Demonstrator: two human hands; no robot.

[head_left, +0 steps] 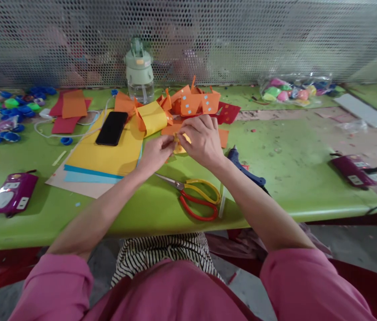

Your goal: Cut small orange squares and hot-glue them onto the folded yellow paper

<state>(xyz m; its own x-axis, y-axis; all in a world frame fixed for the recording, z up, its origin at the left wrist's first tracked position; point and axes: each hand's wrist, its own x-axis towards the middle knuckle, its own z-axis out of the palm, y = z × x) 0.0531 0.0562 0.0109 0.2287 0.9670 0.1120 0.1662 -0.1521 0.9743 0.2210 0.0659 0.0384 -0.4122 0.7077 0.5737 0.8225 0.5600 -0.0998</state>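
A small yellow paper piece with orange dots point(179, 147) is between my two hands. My left hand point(157, 151) pinches its left side, fingers closed. My right hand point(203, 139) bends over its right side, thumb and fingertips pressed together on it. Behind my hands lie folded orange paper pieces with pale blue squares point(191, 103) and a curled yellow paper strip point(153, 118). Closer to me are scissors with one yellow and one red handle point(200, 198). A dark blue glue gun point(245, 167) rests right of my right forearm.
Left of my hands, a black phone point(112, 129) lies on stacked yellow paper point(108, 156). A water bottle point(139, 73) stands by the perforated metal screen point(208, 40). Purple boxes point(12, 192) sit at both sides of the green table point(295, 178). Bagged colourful pieces point(292, 92) lie back right.
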